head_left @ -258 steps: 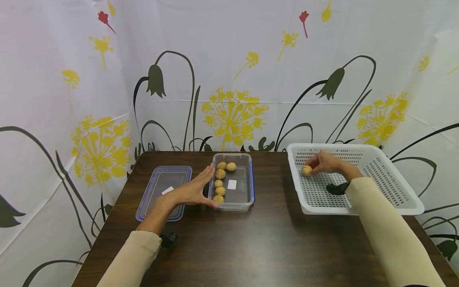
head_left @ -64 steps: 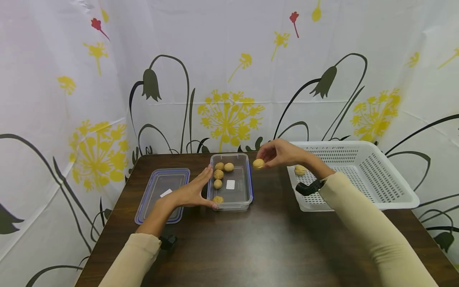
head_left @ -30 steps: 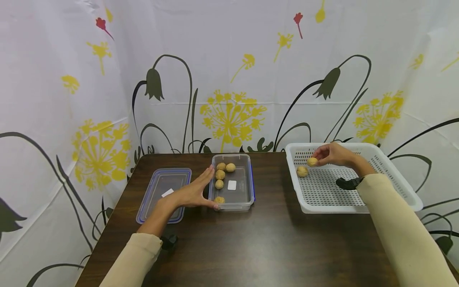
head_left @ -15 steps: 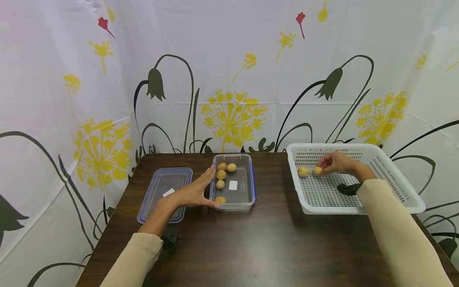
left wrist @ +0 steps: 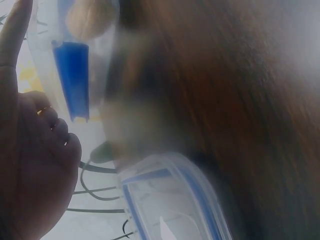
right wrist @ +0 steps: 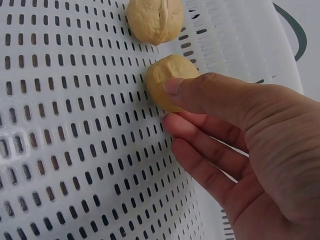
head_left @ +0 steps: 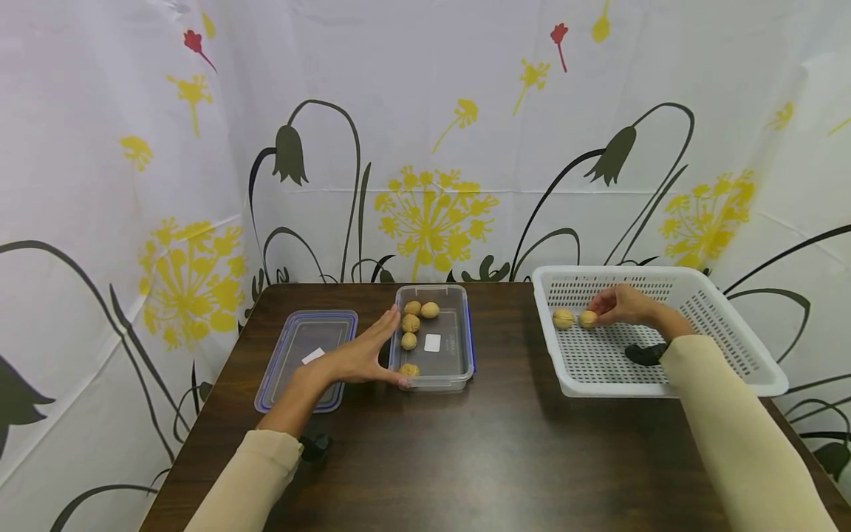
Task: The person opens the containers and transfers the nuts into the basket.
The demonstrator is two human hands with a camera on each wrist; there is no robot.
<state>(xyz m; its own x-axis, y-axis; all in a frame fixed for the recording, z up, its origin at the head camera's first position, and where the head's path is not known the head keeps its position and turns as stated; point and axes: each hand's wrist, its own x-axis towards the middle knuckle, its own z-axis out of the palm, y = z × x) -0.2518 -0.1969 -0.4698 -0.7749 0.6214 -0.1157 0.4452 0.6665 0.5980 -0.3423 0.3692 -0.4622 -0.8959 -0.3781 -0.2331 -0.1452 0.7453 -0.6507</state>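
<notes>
A clear plastic container (head_left: 449, 347) with several walnuts (head_left: 411, 323) stands mid-table. My left hand (head_left: 372, 357) lies flat against its left wall, fingers straight, thumb at the front corner. In the blurred left wrist view, the left hand (left wrist: 30, 150) sits beside the container's blue clasp (left wrist: 72, 75). My right hand (head_left: 601, 312) is inside the white perforated basket (head_left: 725, 347). It pinches a walnut (head_left: 588, 318) that sits on the basket floor next to another walnut (head_left: 563, 318). The right wrist view shows the right hand (right wrist: 167, 107) with the thumb on the held walnut (right wrist: 160, 80) and the second walnut (right wrist: 155, 20) beyond.
The container's blue-rimmed lid (head_left: 302, 362) lies flat to the left of my left hand. The dark wooden table (head_left: 465, 458) ends at a flowered fabric backdrop (head_left: 432, 148) behind and on both sides. The basket reaches the table's right edge.
The right hand carried a walnut from the container to the basket and lowered it beside the walnut lying there. The left hand has stayed against the container.
</notes>
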